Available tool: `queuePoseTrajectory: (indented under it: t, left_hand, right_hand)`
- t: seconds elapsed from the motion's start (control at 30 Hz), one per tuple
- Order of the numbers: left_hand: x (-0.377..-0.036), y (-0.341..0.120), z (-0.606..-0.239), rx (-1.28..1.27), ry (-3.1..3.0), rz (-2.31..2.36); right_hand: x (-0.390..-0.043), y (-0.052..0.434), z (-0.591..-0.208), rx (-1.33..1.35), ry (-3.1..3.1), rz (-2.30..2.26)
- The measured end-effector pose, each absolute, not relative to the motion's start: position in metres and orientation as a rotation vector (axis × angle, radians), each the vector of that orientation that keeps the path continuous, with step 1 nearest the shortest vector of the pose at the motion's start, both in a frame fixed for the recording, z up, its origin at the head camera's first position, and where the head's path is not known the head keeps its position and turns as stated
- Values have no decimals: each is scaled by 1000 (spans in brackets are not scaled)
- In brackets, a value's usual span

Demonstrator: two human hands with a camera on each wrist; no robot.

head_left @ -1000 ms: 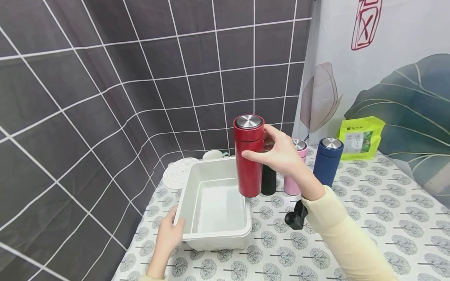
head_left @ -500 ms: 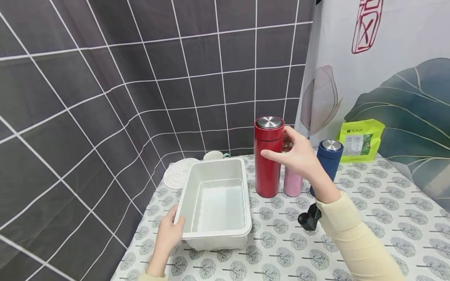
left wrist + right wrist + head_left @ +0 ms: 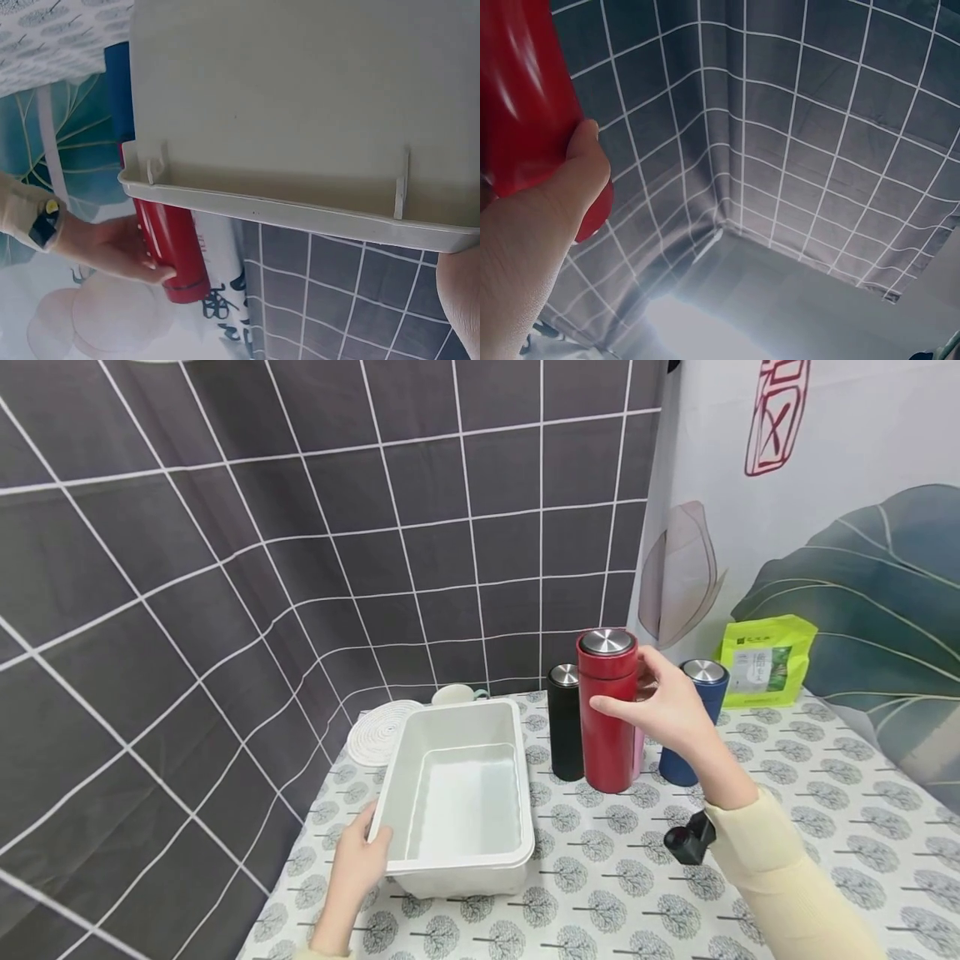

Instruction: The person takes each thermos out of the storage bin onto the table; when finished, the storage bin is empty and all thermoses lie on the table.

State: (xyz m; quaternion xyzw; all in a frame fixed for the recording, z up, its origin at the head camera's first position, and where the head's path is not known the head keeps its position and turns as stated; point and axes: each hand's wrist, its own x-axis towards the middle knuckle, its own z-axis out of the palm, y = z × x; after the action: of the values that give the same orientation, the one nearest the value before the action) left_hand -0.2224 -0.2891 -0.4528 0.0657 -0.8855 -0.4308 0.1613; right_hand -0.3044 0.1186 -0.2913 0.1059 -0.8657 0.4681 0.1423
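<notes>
Head view: right hand (image 3: 670, 710) grip wrapped round red flask (image 3: 607, 710), upright beside black flask (image 3: 565, 721); left hand (image 3: 360, 856) grip holds white bin (image 3: 457, 865) rim, steadying it on worktop (image 3: 787, 827).

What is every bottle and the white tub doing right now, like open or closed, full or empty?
red bottle: lid on, upright, gripped by the right hand
black bottle: lid on, standing on the table
blue bottle: lid on, standing
pink bottle: mostly hidden behind the red one
white tub: empty, its rim held by the left hand
green bag: upright, looks sealed
</notes>
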Motion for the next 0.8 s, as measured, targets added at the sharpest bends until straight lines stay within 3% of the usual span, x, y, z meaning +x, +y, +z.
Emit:
queuePoseTrajectory:
  t: [0.07, 0.2, 0.4, 0.7, 0.8]
  left_hand:
    - [-218, -283, -440, 198, -2549, -1231]
    - [-224, -291, -455, 157, -2543, -1197]
    - [-209, -278, -426, 196, -2538, -1283]
    - [-251, -323, -515, 169, -2508, -1213]
    - [-254, -327, -523, 187, -2515, -1223]
  right_hand:
    - [-303, 123, -296, 282, -2507, 1354]
    - [-301, 133, -305, 258, -2510, 1359]
    - [-299, 148, -318, 262, -2485, 1376]
    - [-297, 171, -332, 205, -2494, 1362]
    - [-295, 180, -335, 166, -2501, 1336]
